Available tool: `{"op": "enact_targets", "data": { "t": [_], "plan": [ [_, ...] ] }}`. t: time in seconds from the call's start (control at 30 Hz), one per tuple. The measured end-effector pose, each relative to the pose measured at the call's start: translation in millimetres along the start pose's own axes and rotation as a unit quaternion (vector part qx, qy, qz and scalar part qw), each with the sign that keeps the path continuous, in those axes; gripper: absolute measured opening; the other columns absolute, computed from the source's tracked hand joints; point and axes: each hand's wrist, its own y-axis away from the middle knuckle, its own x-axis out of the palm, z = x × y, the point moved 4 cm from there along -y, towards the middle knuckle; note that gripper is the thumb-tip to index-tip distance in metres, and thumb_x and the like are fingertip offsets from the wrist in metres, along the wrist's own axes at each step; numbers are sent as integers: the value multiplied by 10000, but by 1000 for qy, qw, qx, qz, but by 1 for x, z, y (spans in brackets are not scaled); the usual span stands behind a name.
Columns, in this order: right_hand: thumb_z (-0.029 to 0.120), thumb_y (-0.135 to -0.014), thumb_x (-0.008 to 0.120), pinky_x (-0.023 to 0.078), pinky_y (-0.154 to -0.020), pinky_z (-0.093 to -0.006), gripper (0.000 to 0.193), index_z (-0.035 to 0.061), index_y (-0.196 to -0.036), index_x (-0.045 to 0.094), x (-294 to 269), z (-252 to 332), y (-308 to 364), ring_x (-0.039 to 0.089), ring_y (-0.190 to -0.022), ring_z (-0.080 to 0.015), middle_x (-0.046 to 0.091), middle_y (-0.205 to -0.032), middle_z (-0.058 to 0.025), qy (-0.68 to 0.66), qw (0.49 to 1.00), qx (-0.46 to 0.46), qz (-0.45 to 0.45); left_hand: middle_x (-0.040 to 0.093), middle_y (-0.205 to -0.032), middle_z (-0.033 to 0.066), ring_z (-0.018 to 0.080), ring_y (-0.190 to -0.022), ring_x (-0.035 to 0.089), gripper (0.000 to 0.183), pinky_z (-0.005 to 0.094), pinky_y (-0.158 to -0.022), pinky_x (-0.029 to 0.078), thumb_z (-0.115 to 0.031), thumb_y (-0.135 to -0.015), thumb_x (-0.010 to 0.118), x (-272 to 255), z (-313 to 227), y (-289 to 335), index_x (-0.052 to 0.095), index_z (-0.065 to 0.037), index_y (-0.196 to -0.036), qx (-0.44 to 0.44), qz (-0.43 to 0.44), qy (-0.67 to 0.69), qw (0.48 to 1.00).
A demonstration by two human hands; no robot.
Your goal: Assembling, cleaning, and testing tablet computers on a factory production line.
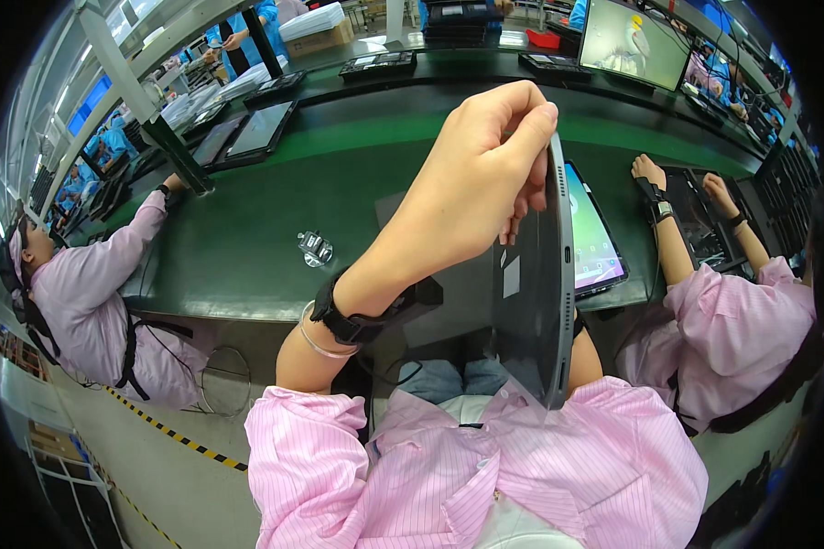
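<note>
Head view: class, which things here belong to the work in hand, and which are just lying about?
Work in hand, apparently:
upright tablet, gripped near its top by the left hand;
perhaps the lit tablet beside it.

Probably just lying about:
small shiny item;
flat tablet-like device, far left.
</note>
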Motion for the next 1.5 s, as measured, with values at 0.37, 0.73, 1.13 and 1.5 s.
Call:
{"op": "enact_targets", "data": {
  "t": [0.37, 0.73, 1.13, 1.5],
  "plan": [
    [379, -997, 381, 301, -267, -183, 474, -1, -794, 578, -12, -16, -10, 398, -372, -68, 445, -514, -10, 70, 996, 10, -52, 524, -740, 2, 63, -650, 519, 235, 212, -607, 438, -223, -984, 453, -5, 16, 0, 486, -42, -839, 23, 3, -16, 1000],
    [384, -991, 437, 304, -532, -227, 461, 82, -647, 490, -2, -42, -26, 351, -605, -43, 407, -630, 61, 213, 963, 36, -158, 534, -985, 64, 82, -856, 513, 378, 245, -728, 458, -299, -961, 509, -60, 9, 41, 430, -32, -1216, -20, -27, -59, 998],
    [299, -936, 584, 193, -503, -276, 485, 32, -618, 334, 62, 25, -17, 235, -575, -73, 270, -593, 42, 424, 871, -236, -77, 538, -764, 155, 243, -706, 522, 491, 323, -676, 421, -446, -974, 407, -87, -17, 135, 536, 28, -991, -23, -167, -306, 937],
    [40, -633, 803, 448, -564, -295, 358, 8, -967, 676, 186, 46, 87, 587, -625, -225, 641, -747, -88, 453, 784, -407, 119, 244, -492, -35, 73, -477, 220, 620, 279, -459, 169, -503, -1003, 139, -112, -43, 181, 241, -82, -559, 285, -647, -347, 616]
  ]
}}
